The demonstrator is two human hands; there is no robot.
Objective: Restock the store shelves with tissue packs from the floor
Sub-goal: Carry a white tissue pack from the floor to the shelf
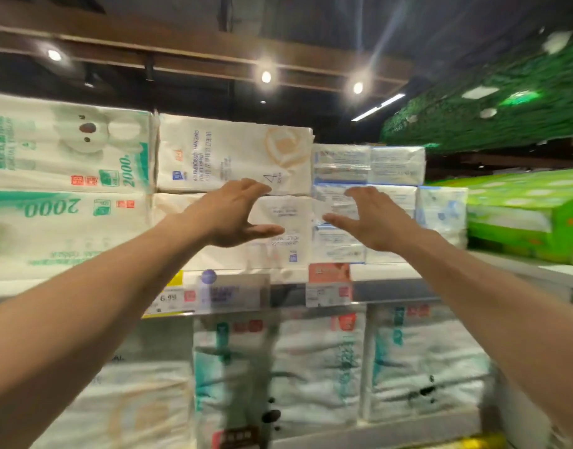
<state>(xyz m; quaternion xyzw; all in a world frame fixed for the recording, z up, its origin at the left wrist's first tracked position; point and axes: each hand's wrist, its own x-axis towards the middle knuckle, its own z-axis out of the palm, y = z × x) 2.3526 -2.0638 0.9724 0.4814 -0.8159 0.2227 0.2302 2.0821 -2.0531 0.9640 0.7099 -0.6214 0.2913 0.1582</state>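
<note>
Tissue packs (236,153) stacked on the shelf (392,289), our left hand (230,212) and right hand (371,219) before them, fingers spread, holding nothing, perhaps touching the fronts

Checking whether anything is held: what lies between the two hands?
Nothing held: in the head view, the gap between left hand and right hand shows just shelved stock behind, chiefly a cream tissue pack.
</note>
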